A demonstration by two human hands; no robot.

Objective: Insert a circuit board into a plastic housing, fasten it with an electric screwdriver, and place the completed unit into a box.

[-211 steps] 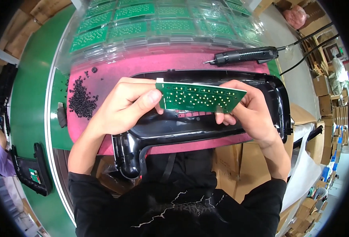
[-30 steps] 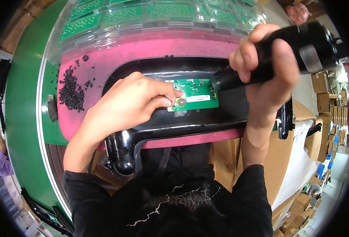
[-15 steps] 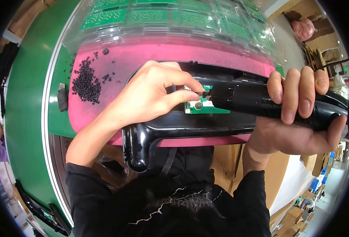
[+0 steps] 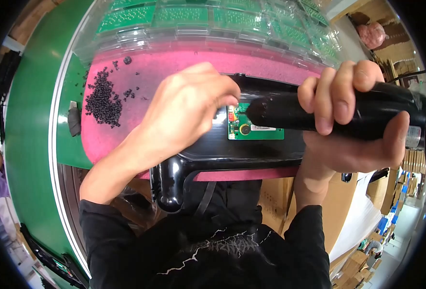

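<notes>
Board (image 4: 263, 134) was seated in shell (image 4: 251, 155), fastening judged unfinished; screws (image 4: 103, 102) were heaped left of shell. Above it, driver (image 4: 280, 111) was gripped by right hand (image 4: 345, 149); whether anything was pinched by left hand (image 4: 189, 106) could not be told.

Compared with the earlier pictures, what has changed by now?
The green rectangular circuit board moved down from the left hand and right hand into the glossy black plastic housing. The right hand has taken up the black cylindrical electric screwdriver; the left hand has drawn back leftward from its tip. The pile of tiny black pieces stayed on the pink mat.
</notes>
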